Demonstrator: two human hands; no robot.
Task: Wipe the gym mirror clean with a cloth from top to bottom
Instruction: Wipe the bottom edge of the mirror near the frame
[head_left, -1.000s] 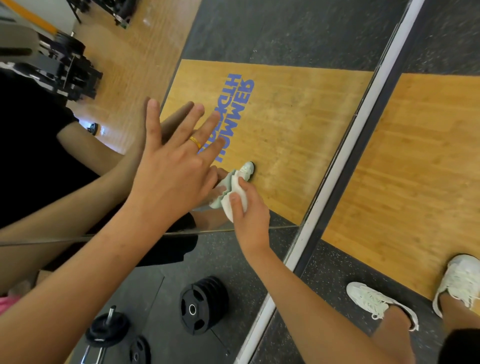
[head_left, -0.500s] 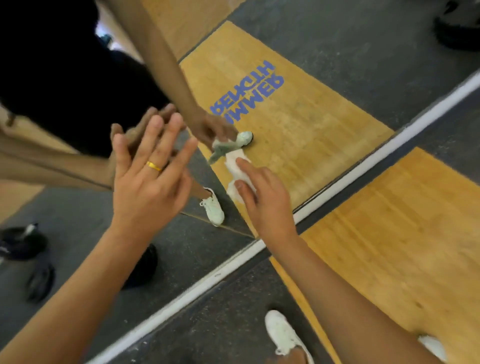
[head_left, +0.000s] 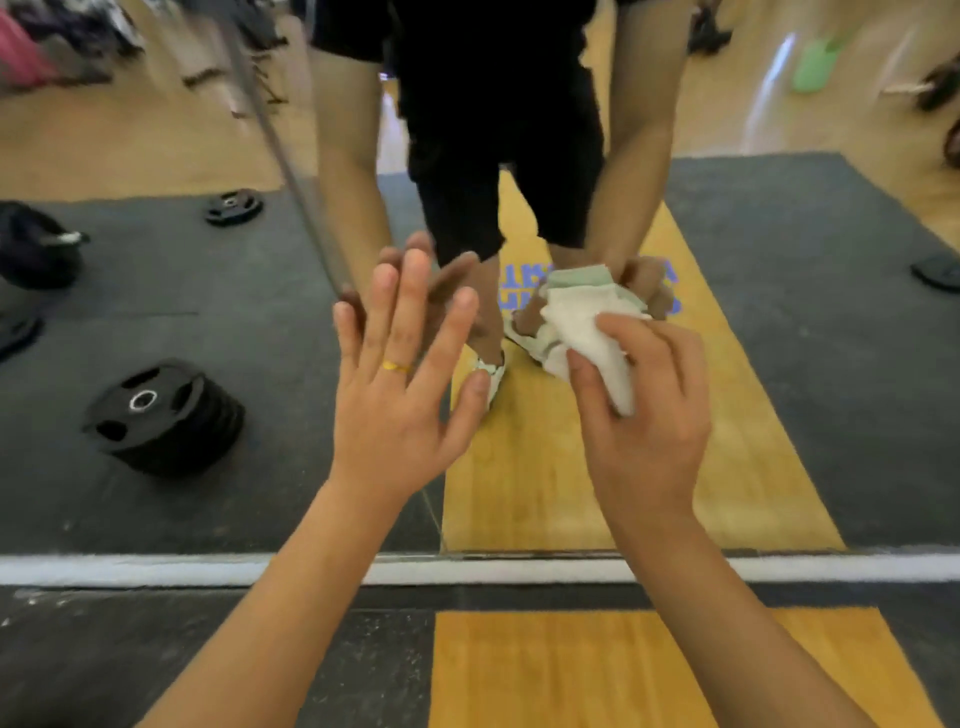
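Note:
The gym mirror (head_left: 779, 364) fills the upper part of the view, down to its white bottom strip (head_left: 156, 569). My right hand (head_left: 644, 415) grips a crumpled white cloth (head_left: 587, 332) and holds it against the glass low down, a little above the strip. My left hand (head_left: 400, 395), with a gold ring, lies flat with straight spread fingers against the glass to the left of the cloth. Both hands' reflections meet them in the mirror, along with a reflected person in black shorts.
A vertical seam between mirror panels (head_left: 291, 156) runs up from near my left hand. Reflected in the glass are a stack of black weight plates (head_left: 166, 415), a single plate (head_left: 234, 208) and a wooden platform. Dark rubber floor (head_left: 156, 665) and wood floor (head_left: 649, 670) lie below the mirror.
The view has swung round so the mirror's bottom strip now runs level. Both hands stay on the glass, the right still gripping the cloth, now more bunched in the fingers.

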